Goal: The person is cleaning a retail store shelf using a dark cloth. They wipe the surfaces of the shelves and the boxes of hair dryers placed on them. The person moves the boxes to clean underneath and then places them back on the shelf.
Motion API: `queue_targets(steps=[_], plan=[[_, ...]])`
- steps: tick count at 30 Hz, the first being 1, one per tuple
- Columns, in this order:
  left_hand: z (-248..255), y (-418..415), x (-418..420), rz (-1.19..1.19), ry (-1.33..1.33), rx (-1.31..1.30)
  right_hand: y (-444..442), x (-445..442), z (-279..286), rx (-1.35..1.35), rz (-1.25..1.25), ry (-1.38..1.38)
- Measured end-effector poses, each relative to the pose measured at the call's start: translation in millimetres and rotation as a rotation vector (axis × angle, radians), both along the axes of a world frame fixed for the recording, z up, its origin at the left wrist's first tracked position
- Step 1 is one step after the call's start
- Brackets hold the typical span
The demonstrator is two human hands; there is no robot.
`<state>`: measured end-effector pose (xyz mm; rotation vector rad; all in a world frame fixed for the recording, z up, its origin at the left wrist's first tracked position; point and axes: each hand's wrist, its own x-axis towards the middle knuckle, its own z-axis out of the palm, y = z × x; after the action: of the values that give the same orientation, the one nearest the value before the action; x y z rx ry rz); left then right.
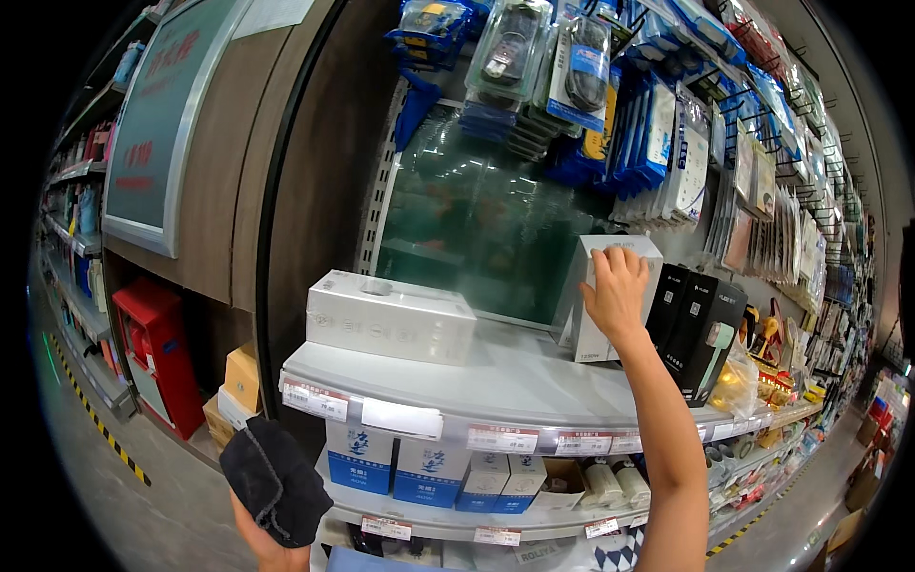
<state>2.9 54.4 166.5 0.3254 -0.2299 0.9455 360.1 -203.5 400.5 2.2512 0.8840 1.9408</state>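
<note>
My left hand (266,542), low in the view, holds a bunched black cloth (275,480) with a grey stitched edge. My right hand (619,292) reaches across the shelf (515,379) and grips the upper part of an upright white carton (597,336), thumb at its left side and fingers near its top edge. Part of another white box shows behind that carton's left side. At the left end of the same shelf lies a long white box (389,318) on its side. Black boxes (704,336) picturing a hair dryer stand right of the upright carton.
Packaged power strips (511,50) hang on hooks above. Blue-and-white light bulb boxes (429,472) fill the lower shelf. Price tags (314,400) line the shelf edge. A brown wooden panel (322,179) bounds the left side, beside a red cabinet (159,354) near the floor.
</note>
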Motion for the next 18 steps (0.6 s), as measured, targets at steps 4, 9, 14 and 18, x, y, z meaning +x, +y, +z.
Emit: queue_targets(steps=[4,9,14,18], plan=[[1,5,-6,0.028,0.003,-0.019,-21,-50,4,0.194,0.204,-0.167],[-12,15,-17,0.046,-0.032,0.119,-63,-73,-6,0.156,0.191,0.103],[5,9,-29,0.015,-0.058,-0.066,-62,-106,-27,0.183,0.202,-0.105],[11,6,-28,-0.079,-0.042,-0.047,-117,-79,-65,0.312,0.596,0.007]])
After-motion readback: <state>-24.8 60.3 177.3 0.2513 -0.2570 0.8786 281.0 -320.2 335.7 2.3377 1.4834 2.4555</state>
